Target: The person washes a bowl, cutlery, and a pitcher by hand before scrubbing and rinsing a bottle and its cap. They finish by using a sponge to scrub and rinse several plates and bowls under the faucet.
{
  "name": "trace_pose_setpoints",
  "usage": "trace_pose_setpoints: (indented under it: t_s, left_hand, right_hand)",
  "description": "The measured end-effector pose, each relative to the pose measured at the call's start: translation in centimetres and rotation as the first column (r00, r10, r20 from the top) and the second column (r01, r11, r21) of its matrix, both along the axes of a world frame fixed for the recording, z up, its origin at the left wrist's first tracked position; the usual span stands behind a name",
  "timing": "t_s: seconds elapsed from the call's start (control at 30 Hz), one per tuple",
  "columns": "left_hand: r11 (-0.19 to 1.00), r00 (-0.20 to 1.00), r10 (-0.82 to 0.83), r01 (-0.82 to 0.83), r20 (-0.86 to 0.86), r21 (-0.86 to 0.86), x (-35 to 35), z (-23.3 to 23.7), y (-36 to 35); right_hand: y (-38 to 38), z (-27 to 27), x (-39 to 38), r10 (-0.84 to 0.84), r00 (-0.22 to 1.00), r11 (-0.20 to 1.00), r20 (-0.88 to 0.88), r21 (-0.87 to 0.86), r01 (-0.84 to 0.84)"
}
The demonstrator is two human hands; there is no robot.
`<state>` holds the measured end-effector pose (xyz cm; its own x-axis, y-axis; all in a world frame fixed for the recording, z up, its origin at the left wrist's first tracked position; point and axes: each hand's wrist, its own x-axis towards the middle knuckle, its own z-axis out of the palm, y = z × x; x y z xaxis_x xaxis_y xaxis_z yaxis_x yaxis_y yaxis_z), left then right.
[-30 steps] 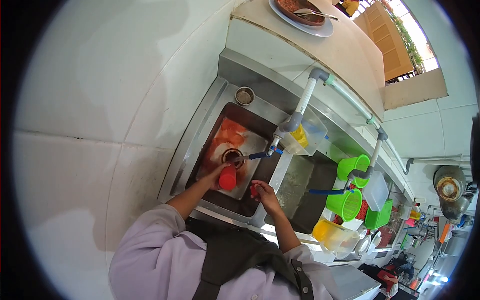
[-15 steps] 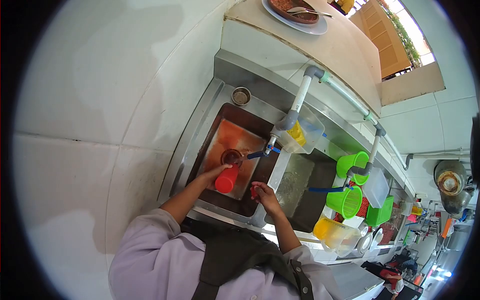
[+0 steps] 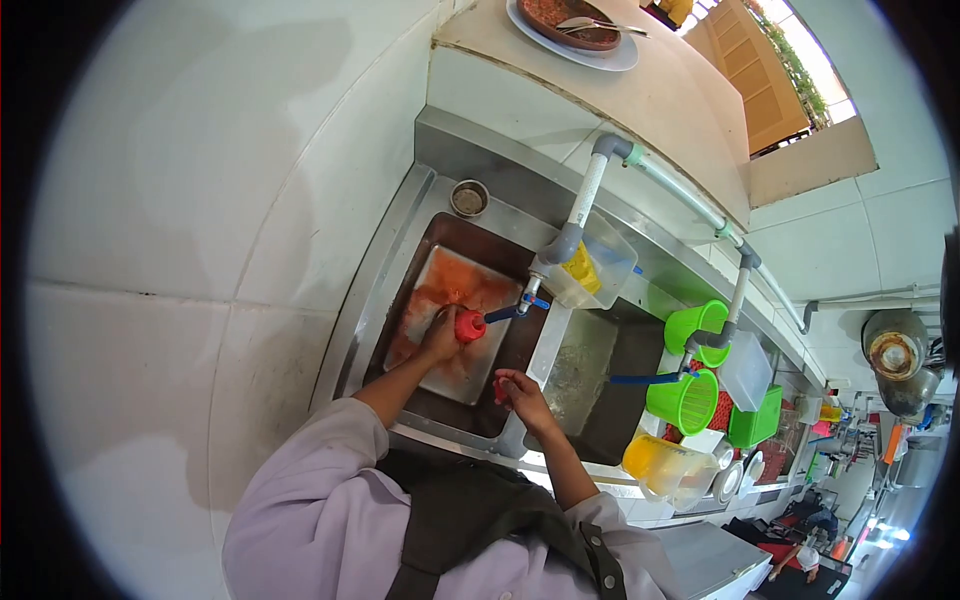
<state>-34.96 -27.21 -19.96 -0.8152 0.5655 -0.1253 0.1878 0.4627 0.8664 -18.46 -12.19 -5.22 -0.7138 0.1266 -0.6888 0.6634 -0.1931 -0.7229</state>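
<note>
My left hand (image 3: 438, 336) is wrapped round a red squeeze bottle (image 3: 469, 325) over the left sink basin (image 3: 437, 228). The bottle's open mouth faces up and toward the end of a blue hose (image 3: 502, 313) on the tap, very close to it. Orange-red liquid is spread over the basin floor below. My right hand (image 3: 527, 396) is closed round a small red piece, which looks like a bottle cap (image 3: 499, 389), near the basin's right edge. The fingers hide part of that piece.
A small metal cup (image 3: 469, 198) stands on the sink's back ledge. The right basin (image 3: 625, 400) holds water. Beyond it are green baskets (image 3: 683, 402) and a jug of yellow liquid (image 3: 652, 461). A plate with a brown dish (image 3: 570, 22) sits on the upper counter.
My left hand has turned the red bottle from mouth-down over the drain to mouth-up by the hose. The red liquid has spread across the basin floor. My right hand keeps its hold.
</note>
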Motion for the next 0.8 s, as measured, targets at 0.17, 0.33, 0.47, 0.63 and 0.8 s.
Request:
trace_pose_setpoints:
  t_s: [0.17, 0.33, 0.47, 0.63, 0.8]
  left_hand:
    - [0.999, 0.999, 0.026, -0.025, 0.039, -0.029, -0.6, 2.0, 0.8]
    - [0.996, 0.997, 0.064, -0.066, 0.032, 0.062, -0.6, 2.9, 0.6]
    - [0.995, 0.997, 0.063, -0.066, 0.044, 0.077, -0.4, 2.6, 0.5]
    - [0.995, 0.999, 0.045, -0.045, 0.005, 0.084, -0.3, 2.3, 0.7]
    - [0.994, 0.999, 0.028, -0.025, -0.030, 0.109, 0.0, 0.5, 1.0]
  right_hand:
    - [0.4, 0.1, 0.2, -0.037, 0.999, 0.999, 0.015, -0.016, 0.037]
    - [0.4, -0.8, 0.2, -0.015, 1.000, 1.000, 0.006, -0.013, 0.015]
    - [0.5, -1.4, 0.2, -0.004, 1.000, 1.000, -0.004, -0.026, 0.004]
    - [0.4, -1.1, 0.1, -0.010, 1.000, 0.999, -0.003, -0.040, 0.010]
    - [0.3, -2.7, 0.8, -0.042, 0.998, 0.997, -0.041, -0.062, 0.039]
